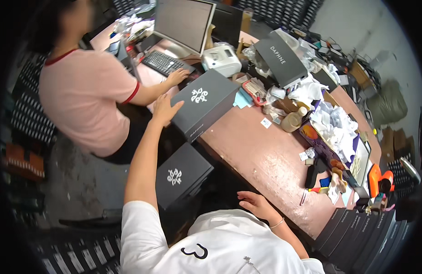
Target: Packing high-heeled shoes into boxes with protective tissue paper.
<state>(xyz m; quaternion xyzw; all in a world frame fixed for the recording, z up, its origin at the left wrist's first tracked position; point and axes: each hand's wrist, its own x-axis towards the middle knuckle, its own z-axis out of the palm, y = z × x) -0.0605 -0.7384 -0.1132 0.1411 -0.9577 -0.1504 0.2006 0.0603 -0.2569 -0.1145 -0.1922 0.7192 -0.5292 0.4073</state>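
Note:
My left hand [164, 108] reaches forward and grips the near left end of a dark grey gift box [206, 106] with a white emblem, which lies at an angle on the pink table's [261, 157] left edge. My right hand [256, 204] rests by the table's near edge with its fingers loosely curled, holding nothing. Below the table edge a second dark box [181, 176] with the same emblem sits between my arms.
A person in a pink shirt [80, 93] sits at the left, one hand on a keyboard [164, 62] under a monitor [183, 23]. On the table are a white printer [222, 59], a long dark box [282, 57], a paper-filled carton [334, 132] and orange tools [380, 179]. Flat dark boxes [357, 228] stand at lower right.

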